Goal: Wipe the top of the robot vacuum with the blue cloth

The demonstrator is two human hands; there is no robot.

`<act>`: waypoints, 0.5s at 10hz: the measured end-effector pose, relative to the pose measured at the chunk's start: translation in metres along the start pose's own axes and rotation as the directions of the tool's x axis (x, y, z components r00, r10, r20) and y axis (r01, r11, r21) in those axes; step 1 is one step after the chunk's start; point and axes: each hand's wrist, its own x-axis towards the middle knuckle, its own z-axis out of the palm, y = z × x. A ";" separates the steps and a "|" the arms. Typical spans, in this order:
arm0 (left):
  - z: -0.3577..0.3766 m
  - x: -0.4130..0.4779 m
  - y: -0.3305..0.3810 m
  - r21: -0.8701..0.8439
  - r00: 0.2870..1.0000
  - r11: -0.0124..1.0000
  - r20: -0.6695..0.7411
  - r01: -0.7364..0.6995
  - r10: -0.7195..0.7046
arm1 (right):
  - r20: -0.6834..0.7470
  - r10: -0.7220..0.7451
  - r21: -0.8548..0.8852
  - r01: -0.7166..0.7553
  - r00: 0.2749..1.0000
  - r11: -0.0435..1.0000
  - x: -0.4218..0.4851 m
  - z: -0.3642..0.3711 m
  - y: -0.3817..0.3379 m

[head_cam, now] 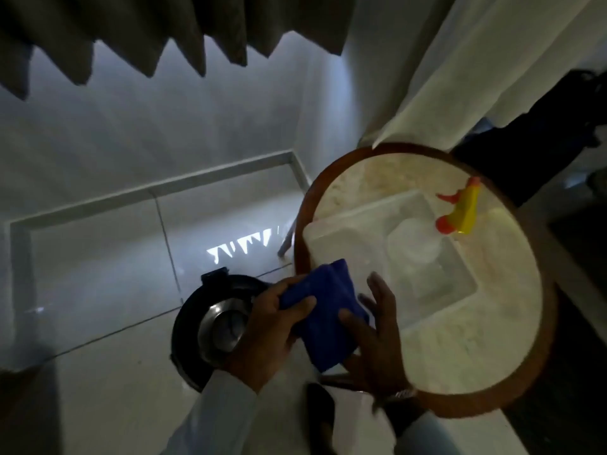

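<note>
The black round robot vacuum (200, 326) with a shiny silver centre sits on the white tiled floor, partly hidden under my left hand. The blue cloth (325, 316) is folded and held up in the air between both hands, above the gap between the vacuum and the table. My left hand (272, 326) grips its left side with the thumb across the top. My right hand (377, 339) holds its right edge, fingers spread behind it. The cloth is apart from the vacuum.
A round table (303, 231) with a brown wooden rim and pale marbled top stands at the right. On it are a clear plastic container (358, 244) and a yellow-and-red spray bottle (460, 208). Grey curtains (164, 31) hang at the back; a white drape (460, 70) hangs at the right.
</note>
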 end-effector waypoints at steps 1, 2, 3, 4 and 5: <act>0.048 0.034 -0.003 0.087 0.999 0.996 0.041 0.004 -0.007 | 0.162 0.254 0.098 -0.272 0.953 0.957 0.057 -0.055 -0.017; 0.078 0.063 -0.017 0.495 0.965 0.869 -0.223 -0.007 0.135 | 0.075 0.149 -0.172 -0.135 0.986 0.976 0.091 -0.073 -0.006; 0.098 0.072 -0.027 0.707 0.924 0.706 -0.295 0.041 0.241 | -0.030 0.052 -0.411 -0.060 0.998 0.910 0.107 -0.072 0.012; 0.105 0.071 -0.029 0.824 0.923 0.566 -0.241 0.031 0.300 | -0.029 0.054 -0.518 -0.061 0.998 0.853 0.114 -0.066 0.022; 0.103 0.056 -0.009 0.804 0.905 0.593 -0.229 -0.031 0.358 | 0.011 0.111 -0.630 -0.080 0.994 0.773 0.105 -0.066 0.013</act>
